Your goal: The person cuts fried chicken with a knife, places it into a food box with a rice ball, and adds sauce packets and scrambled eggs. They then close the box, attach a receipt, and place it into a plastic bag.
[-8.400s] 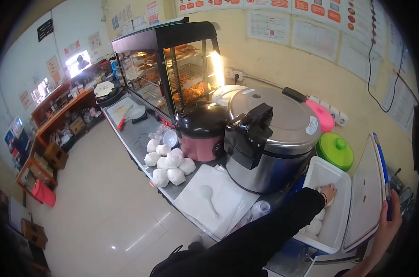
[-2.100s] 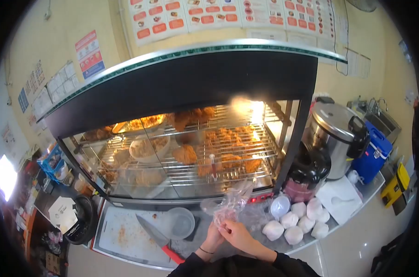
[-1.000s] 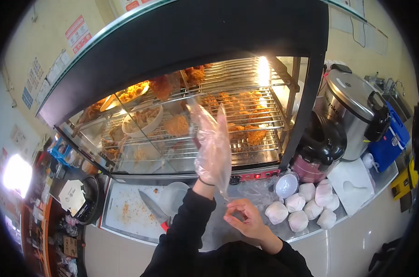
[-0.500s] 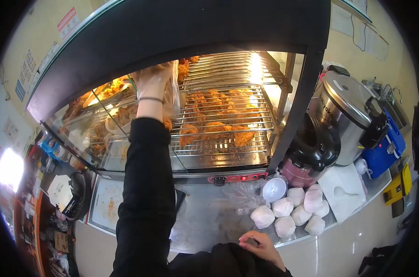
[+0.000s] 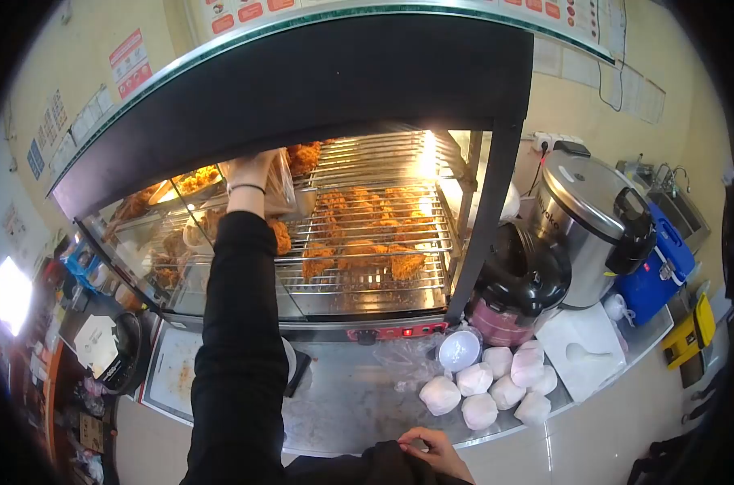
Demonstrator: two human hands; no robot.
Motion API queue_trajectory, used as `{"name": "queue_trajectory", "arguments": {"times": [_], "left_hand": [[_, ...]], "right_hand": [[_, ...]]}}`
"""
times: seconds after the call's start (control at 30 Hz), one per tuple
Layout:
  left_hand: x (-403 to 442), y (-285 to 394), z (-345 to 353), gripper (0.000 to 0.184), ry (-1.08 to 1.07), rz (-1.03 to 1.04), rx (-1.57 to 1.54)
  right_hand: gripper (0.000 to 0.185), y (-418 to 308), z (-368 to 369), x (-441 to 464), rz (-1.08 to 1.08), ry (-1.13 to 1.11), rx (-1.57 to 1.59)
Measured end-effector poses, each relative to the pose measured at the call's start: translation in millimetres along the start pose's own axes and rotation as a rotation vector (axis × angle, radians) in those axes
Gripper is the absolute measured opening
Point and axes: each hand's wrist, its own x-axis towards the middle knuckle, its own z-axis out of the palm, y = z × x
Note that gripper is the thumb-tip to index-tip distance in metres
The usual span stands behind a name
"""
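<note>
My left hand (image 5: pixel 248 171), with a dark band at the wrist, reaches into the lit glass food warmer (image 5: pixel 326 322). A clear plastic bag (image 5: pixel 281 184) hangs at its right side and appears gripped by it; the fingertips are hidden behind the warmer's black top panel. Fried chicken pieces (image 5: pixel 365 255) lie on the wire racks right of this hand, and another piece (image 5: pixel 305 158) is close beside the bag. Low in front of my body, my right hand (image 5: pixel 435 453) is curled, thumb and fingers together, with nothing visible in it.
Several white wrapped bundles (image 5: pixel 480 411) and a small white bowl (image 5: pixel 460 351) sit on the metal counter (image 5: pixel 342 404). Behind them stand a black-and-pink rice cooker (image 5: pixel 516 283) and a large steel cooker (image 5: pixel 589 226). A white tray (image 5: pixel 169 364) is at the left.
The view has tilted up and shifted, showing more of the wall and warmer top. My left hand remains inside the warmer with the bag; my right hand stays low and curled.
</note>
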Motion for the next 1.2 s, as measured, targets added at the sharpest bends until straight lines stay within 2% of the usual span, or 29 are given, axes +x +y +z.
{"name": "queue_trajectory", "arguments": {"times": [0.03,0.1,0.13,0.17,0.2,0.23,0.3,0.33,0.4,0.43,0.47,0.53,0.6,0.63,0.67,0.73,0.8,0.9,0.93,0.97,1.0,1.03,1.07,1.13,1.2], "left_hand": [[-4,-1,6,0.061,0.026,0.082,0.055],[-14,-3,18,0.053,0.093,0.241,0.173],[-10,-32,69,0.048,0.329,0.422,0.187],[-38,-15,51,0.042,0.184,0.384,0.209],[-60,-13,36,0.044,0.025,0.501,-0.260],[-85,17,12,0.052,0.113,0.409,-0.088],[-131,76,-79,0.063,0.074,0.162,-0.277],[-151,65,-79,0.076,0.085,0.179,-0.439],[-187,34,-83,0.085,0.142,0.239,-0.425],[-205,18,-92,0.082,0.061,0.153,-0.497],[-224,4,-100,0.080,-0.020,0.064,-0.570],[-265,-29,-117,0.076,-0.268,-0.032,-0.554],[-323,-79,-103,0.077,-0.370,-0.182,-0.813],[-340,-100,-110,0.076,-0.508,-0.384,-0.752],[-355,-121,-119,0.076,-0.642,-0.589,-0.688],[-385,-155,-128,0.075,-0.576,-0.825,-0.758],[-413,-190,-125,0.073,-0.149,-0.860,-1.006],[-442,-264,-137,0.079,-0.215,-0.925,-0.606],[-440,-279,-142,0.080,-0.092,-0.840,-0.668],[-444,-300,-145,0.080,-0.021,-0.843,-0.709],[-447,-325,-144,0.079,0.047,-0.839,-0.756],[-451,-352,-140,0.079,0.110,-0.831,-0.806],[-460,-382,-132,0.080,0.202,-0.767,-0.756],[-467,-444,-122,0.080,0.104,-0.675,-0.436],[-445,-477,-131,0.082,0.002,-0.649,-0.240]], "right_hand": [[0.007,-6,1,0,0.051,-0.004,-0.022],[0.005,-5,6,3,0.005,-0.006,-0.052],[0.005,-5,9,6,-0.019,-0.012,-0.068],[0.008,-6,10,11,-0.040,-0.068,-0.075],[0.012,-6,10,17,-0.063,-0.126,-0.082],[0.017,-6,10,24,-0.086,-0.184,-0.090],[0.012,-2,6,39,-0.184,-0.043,-0.103],[0.010,1,2,50,-0.237,0.021,-0.107],[0.010,10,-7,72,-0.227,0.360,-0.006],[0.010,-6,-6,92,-0.282,0.471,0.183],[0.019,-7,-10,115,-0.439,0.571,-0.123],[0.036,-53,25,165,-0.628,0.592,-0.176],[0.059,-75,64,220,-0.950,0.620,-0.586],[0.072,-82,84,243,-0.996,0.586,-0.648],[0.074,-87,100,264,-1.046,0.595,-0.730],[0.078,-93,122,298,-1.110,0.684,-0.822],[0.084,-97,134,313,-1.135,0.772,-0.890],[0.087,-97,132,315,-1.206,0.981,-1.005],[0.085,-93,124,311,-1.204,1.011,-0.962],[0.082,-89,116,309,-1.204,1.040,-0.918],[0.077,-84,101,307,-1.180,1.144,-1.028],[0.076,-84,90,298,-1.161,1.144,-1.113],[0.073,-86,80,290,-1.130,1.235,-1.206],[0.073,-89,60,275,-1.110,1.342,-1.349],[0.068,-87,72,251,-0.893,1.509,-1.403]]}}
